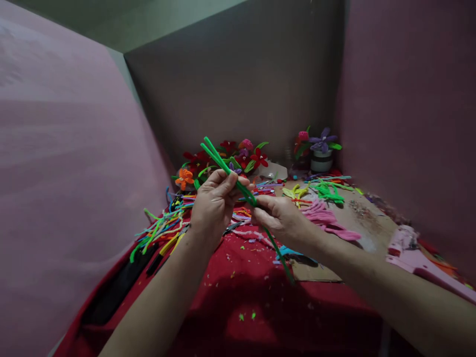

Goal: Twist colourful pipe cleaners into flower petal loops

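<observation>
My left hand (214,203) and my right hand (279,217) both pinch a bundle of green pipe cleaners (219,159) held above the table. The upper ends of the bundle stick up and to the left past my left thumb. One long green end hangs down below my right hand toward the red cloth (241,292). The two hands are close together, fingers nearly touching at the middle of the bundle.
Loose pipe cleaners of many colours (163,229) lie at the left. Finished pipe-cleaner flowers (241,153) stand at the back, and a small white pot of flowers (322,153) at the back right. Pink pieces (327,220), a cardboard sheet (316,270) and a pink glue gun (412,253) lie right.
</observation>
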`<state>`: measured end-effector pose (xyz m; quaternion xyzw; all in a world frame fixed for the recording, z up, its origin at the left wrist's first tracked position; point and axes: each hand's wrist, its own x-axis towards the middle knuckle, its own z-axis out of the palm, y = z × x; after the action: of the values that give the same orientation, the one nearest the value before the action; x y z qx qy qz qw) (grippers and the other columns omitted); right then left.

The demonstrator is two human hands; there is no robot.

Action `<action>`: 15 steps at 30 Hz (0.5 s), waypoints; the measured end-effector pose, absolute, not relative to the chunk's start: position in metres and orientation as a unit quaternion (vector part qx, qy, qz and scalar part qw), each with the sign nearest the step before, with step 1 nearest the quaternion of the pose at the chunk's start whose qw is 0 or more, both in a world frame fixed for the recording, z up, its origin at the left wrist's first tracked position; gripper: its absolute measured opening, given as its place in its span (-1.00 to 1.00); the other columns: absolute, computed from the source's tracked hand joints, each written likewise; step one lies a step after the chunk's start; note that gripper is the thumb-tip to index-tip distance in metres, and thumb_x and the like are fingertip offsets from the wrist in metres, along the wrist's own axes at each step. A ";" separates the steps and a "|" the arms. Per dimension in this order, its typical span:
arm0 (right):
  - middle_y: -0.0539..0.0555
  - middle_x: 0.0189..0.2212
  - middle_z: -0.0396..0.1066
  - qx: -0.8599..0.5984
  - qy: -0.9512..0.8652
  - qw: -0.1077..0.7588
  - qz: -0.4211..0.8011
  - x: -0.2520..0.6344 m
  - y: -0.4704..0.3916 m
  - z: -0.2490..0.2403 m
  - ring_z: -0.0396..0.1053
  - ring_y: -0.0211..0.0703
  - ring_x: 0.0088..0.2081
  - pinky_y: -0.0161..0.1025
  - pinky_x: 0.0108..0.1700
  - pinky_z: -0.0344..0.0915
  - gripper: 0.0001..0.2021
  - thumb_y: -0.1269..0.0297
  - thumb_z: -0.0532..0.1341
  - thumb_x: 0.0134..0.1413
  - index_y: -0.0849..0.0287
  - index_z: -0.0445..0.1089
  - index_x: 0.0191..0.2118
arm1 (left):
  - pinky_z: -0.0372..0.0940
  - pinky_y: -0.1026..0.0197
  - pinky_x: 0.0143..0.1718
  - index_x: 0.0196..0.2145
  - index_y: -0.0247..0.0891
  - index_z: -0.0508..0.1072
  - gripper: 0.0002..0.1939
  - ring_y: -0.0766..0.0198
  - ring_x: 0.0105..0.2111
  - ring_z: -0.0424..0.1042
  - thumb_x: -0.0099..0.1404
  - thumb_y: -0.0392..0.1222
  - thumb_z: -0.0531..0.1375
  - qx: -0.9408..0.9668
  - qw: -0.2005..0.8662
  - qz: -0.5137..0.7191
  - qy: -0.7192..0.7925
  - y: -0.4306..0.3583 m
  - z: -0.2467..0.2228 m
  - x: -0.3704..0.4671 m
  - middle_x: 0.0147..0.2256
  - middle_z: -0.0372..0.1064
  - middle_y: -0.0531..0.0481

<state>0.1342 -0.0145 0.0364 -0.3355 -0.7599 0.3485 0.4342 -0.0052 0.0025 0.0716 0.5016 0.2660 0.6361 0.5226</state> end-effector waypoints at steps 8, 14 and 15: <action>-0.08 -0.72 0.25 -0.286 -0.578 0.381 0.662 0.129 -0.014 0.052 0.08 -0.45 -0.81 -0.45 -0.78 0.02 -0.85 0.38 0.08 -0.01 0.25 0.28 -0.54 | 0.37 0.21 -0.34 -0.49 -0.31 0.31 -0.88 0.35 -0.55 0.44 0.20 -0.39 0.09 0.396 0.572 0.657 0.291 0.021 0.073 -0.014 -0.58 0.40 0.06; -0.08 -0.74 0.26 -0.287 -0.488 0.403 0.719 0.126 -0.010 0.043 0.08 -0.43 -0.81 -0.45 -0.81 0.00 -0.92 0.45 0.09 -0.04 0.28 0.33 -0.42 | 0.36 0.26 -0.36 -0.40 -0.37 0.37 -0.94 0.38 -0.53 0.41 0.20 -0.32 0.12 0.362 0.636 0.620 0.282 0.015 0.058 -0.007 -0.54 0.37 0.03; -0.07 -0.73 0.27 -0.293 -0.480 0.403 0.722 0.125 -0.009 0.041 0.10 -0.41 -0.80 -0.44 -0.81 0.04 -0.93 0.46 0.09 -0.04 0.28 0.32 -0.43 | 0.35 0.26 -0.38 -0.39 -0.37 0.38 -0.93 0.36 -0.51 0.41 0.19 -0.30 0.12 0.377 0.641 0.606 0.284 0.013 0.054 -0.005 -0.53 0.38 0.01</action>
<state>0.1251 -0.0092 0.0412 -0.2932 -0.4804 0.7218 0.4027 -0.0053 0.0132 0.0542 0.3765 0.2835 0.6059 0.6409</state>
